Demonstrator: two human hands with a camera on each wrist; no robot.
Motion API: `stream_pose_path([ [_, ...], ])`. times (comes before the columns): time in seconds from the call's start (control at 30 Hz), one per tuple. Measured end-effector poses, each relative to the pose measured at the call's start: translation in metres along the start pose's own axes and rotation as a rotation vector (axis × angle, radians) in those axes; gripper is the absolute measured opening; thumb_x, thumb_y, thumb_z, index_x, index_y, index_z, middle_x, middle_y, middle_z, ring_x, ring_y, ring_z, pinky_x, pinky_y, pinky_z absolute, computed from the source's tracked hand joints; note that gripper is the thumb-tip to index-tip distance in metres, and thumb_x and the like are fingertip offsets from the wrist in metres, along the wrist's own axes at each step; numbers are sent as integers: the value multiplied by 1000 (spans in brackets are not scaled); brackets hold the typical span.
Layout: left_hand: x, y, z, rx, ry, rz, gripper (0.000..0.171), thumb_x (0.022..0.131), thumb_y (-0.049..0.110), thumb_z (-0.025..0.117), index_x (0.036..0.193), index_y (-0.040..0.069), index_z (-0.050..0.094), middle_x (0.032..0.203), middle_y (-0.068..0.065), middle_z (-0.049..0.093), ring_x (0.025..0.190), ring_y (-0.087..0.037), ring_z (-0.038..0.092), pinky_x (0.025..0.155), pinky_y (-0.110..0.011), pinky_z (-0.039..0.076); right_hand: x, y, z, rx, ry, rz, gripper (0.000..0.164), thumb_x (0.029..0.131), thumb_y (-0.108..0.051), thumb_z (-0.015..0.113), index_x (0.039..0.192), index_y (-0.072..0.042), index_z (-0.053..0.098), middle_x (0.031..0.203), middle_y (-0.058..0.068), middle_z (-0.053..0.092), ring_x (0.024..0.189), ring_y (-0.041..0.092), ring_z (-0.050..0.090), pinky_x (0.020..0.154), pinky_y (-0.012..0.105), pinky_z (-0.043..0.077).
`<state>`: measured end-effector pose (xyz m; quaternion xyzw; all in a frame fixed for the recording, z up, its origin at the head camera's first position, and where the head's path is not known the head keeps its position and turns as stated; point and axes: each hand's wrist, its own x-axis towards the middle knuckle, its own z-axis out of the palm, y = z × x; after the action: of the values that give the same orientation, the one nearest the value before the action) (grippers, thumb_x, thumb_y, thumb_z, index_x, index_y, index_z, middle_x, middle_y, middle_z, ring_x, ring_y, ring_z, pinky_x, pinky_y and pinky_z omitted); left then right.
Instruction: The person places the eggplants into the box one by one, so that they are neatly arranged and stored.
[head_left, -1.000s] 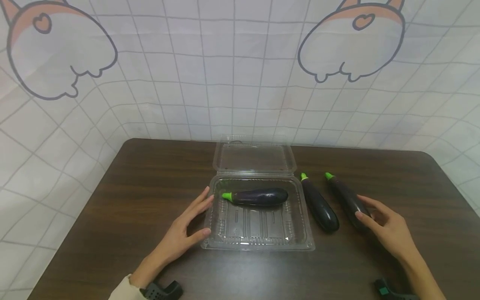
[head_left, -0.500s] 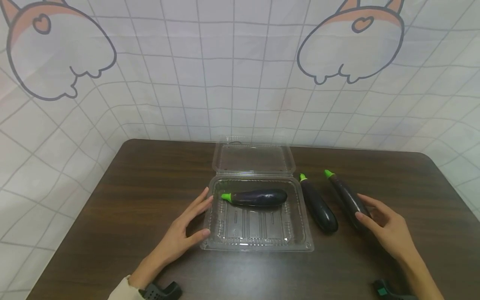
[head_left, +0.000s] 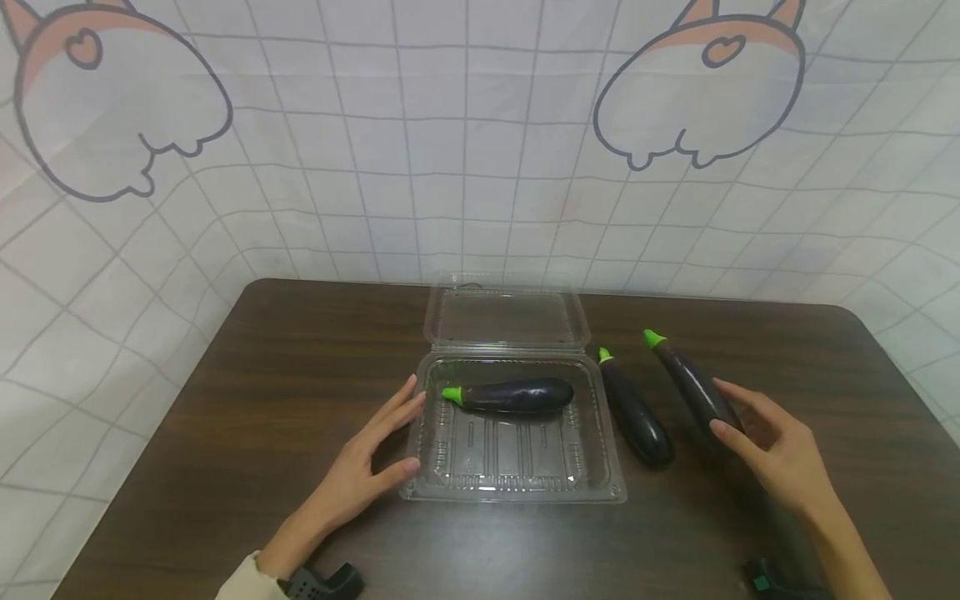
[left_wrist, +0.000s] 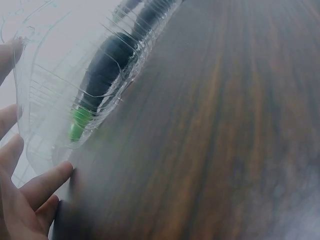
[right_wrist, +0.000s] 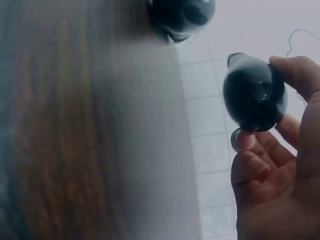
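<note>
My right hand (head_left: pixel 780 454) pinches the thick end of a dark purple eggplant (head_left: pixel 692 382), thumb on one side and fingers on the other. Its green stem points away toward the back wall; in the right wrist view the eggplant (right_wrist: pixel 254 92) shows a gap from the table. A clear plastic clamshell container (head_left: pixel 510 471) sits mid-table with its lid (head_left: pixel 510 321) laid back. Inside it, near the hinge, lies an eggplant (head_left: pixel 517 396) with its stem to the left. My left hand (head_left: pixel 360 467) has its fingers extended against the container's left rim.
Another eggplant (head_left: pixel 637 417) lies slanted on the table, close along the container's right side. The dark wooden table (head_left: pixel 300 367) backs onto a white grid-patterned cloth (head_left: pixel 465 150) with cartoon prints. Dark wrist straps (head_left: pixel 326 581) show at the front.
The right-hand eggplant has risen a little from the table, its stem end shifting up and slightly left. My left hand and the container stay in place.
</note>
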<state>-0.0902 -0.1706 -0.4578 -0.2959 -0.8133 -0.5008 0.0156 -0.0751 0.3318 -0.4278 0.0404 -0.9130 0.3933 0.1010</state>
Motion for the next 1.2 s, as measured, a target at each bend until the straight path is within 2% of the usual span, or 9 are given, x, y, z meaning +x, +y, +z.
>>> stream_pose_path([
  [0.13, 0, -1, 0, -6, -4, -7, 71, 87, 15, 68, 149, 16, 35, 159, 0, 15, 132, -21, 42, 102, -67, 22, 3, -5, -2, 22, -1, -32, 52, 89, -13, 68, 138, -19, 52, 96, 1, 57, 72, 13, 59, 57, 24, 48],
  [0.3, 1, 3, 0, -4, -1, -12, 71, 86, 11, 68, 149, 14, 35, 159, -1, 15, 131, -23, 43, 102, -67, 22, 9, -13, -6, 19, -2, -62, 53, 89, -12, 69, 138, -19, 52, 107, -5, 58, 78, 10, 58, 63, 19, 47],
  [0.5, 5, 25, -4, -31, -1, -5, 67, 86, 6, 65, 146, 5, 36, 158, -12, 17, 130, -34, 44, 100, -70, 20, 16, -25, -8, 45, -16, -89, 54, 88, -10, 69, 139, -19, 52, 118, -8, 57, 84, 7, 61, 66, 16, 48],
  [0.67, 6, 36, -6, -23, 1, -19, 65, 86, 6, 65, 145, 3, 38, 157, -13, 19, 129, -34, 45, 101, -69, 21, 22, -35, -8, 52, -37, -125, 55, 89, -8, 68, 140, -19, 51, 120, -8, 57, 87, 2, 63, 65, 18, 49],
  [0.77, 6, 37, -7, -21, 3, -20, 65, 86, 5, 66, 145, 3, 38, 157, -13, 19, 129, -32, 45, 102, -67, 22, 25, -41, -7, 73, -46, -154, 55, 89, -6, 67, 140, -18, 51, 124, -7, 57, 95, 1, 61, 72, 15, 49],
  [0.97, 6, 36, -6, -28, 1, -14, 66, 86, 5, 66, 145, 3, 38, 157, -15, 19, 129, -32, 45, 102, -66, 24, 32, -53, -5, 108, -53, -230, 57, 86, 1, 67, 139, -14, 52, 126, -1, 57, 103, 8, 56, 84, 10, 43],
  [1.13, 5, 37, -6, -23, 6, -25, 67, 86, 7, 67, 146, 6, 38, 157, -12, 19, 129, -29, 45, 102, -67, 22, 37, -62, -6, 118, -78, -262, 57, 85, 2, 67, 138, -14, 52, 124, 0, 57, 101, 10, 57, 82, 11, 45],
  [1.2, 4, 27, -4, -21, 6, -27, 68, 86, 10, 68, 147, 9, 37, 158, -8, 18, 130, -26, 44, 103, -66, 22, 39, -66, -6, 126, -88, -284, 58, 85, 4, 67, 138, -12, 52, 123, 0, 57, 97, 12, 57, 77, 13, 48],
])
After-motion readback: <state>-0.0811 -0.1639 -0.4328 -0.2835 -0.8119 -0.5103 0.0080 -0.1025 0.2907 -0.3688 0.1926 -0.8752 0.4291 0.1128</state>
